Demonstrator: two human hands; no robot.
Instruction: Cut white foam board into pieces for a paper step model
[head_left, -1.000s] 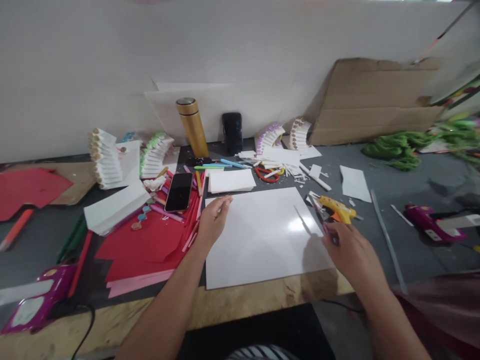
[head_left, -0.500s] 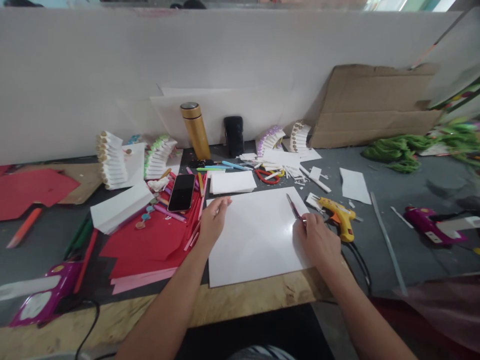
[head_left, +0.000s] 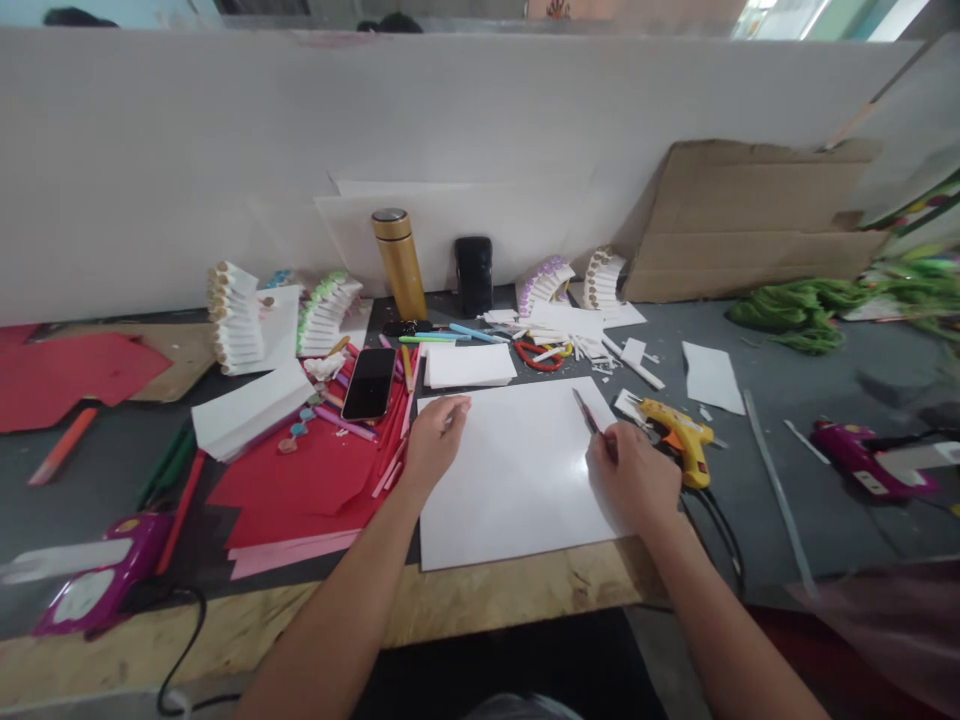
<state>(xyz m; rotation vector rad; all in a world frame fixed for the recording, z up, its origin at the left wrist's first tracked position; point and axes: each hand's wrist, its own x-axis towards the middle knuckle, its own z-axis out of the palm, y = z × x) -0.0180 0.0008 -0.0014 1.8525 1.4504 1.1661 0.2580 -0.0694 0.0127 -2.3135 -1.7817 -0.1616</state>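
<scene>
A white sheet or board (head_left: 517, 480) with a glossy surface lies flat at the table's front edge. Over its upper left corner rests my left hand (head_left: 439, 440), thumb and fingers drawn together; whatever they may hold is hidden. My right hand (head_left: 637, 475), at the board's right side, is closed around a craft knife (head_left: 586, 412), its pointed metal tip aimed away from me over the board. Just behind the board sits a small stack of white paper (head_left: 469, 366). To the right of my right hand lies a yellow glue gun (head_left: 679, 435).
Red paper sheets (head_left: 300, 470) and a phone (head_left: 370, 384) lie on the left. A golden flask (head_left: 400, 265) stands at the back near red-handled scissors (head_left: 538, 357) and paper scraps. Purple glue guns (head_left: 112, 580) lie at both sides, with cables. Cardboard (head_left: 757, 220) leans back right.
The view has shifted slightly, so the table items appear a little to the right. Both hands keep nearly the same place over the board, the knife still in my right hand.
</scene>
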